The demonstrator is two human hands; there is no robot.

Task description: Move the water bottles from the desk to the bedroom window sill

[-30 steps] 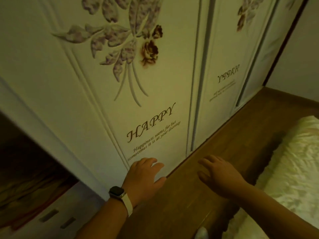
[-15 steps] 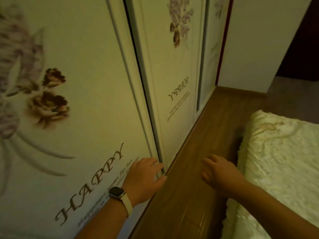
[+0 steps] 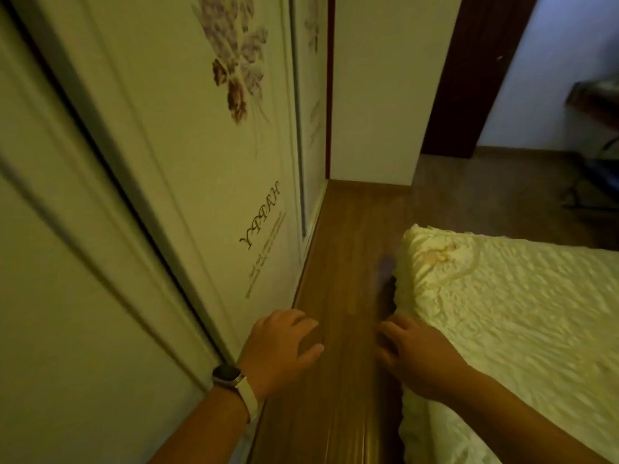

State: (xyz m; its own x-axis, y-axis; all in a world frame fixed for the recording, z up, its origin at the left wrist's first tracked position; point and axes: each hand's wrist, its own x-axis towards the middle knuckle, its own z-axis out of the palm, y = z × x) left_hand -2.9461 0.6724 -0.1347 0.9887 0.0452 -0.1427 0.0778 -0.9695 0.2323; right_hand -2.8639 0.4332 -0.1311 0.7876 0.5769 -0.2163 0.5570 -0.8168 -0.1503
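No water bottle, desk or window sill is in view. My left hand, with a watch on its wrist, hangs in front of me over the wooden floor beside the wardrobe, fingers loosely bent and holding nothing. My right hand is held out at the same height by the edge of the bed, fingers loosely curled and empty.
A tall cream wardrobe with flower prints and sliding doors fills the left side. A bed with a pale yellow quilt lies on the right. A narrow strip of wooden floor runs between them toward a white wall and an open doorway at the far right.
The view has swung to the right along the wardrobe, bringing the bed, the end wall and the doorway into sight. Both hands keep the same pose, empty.
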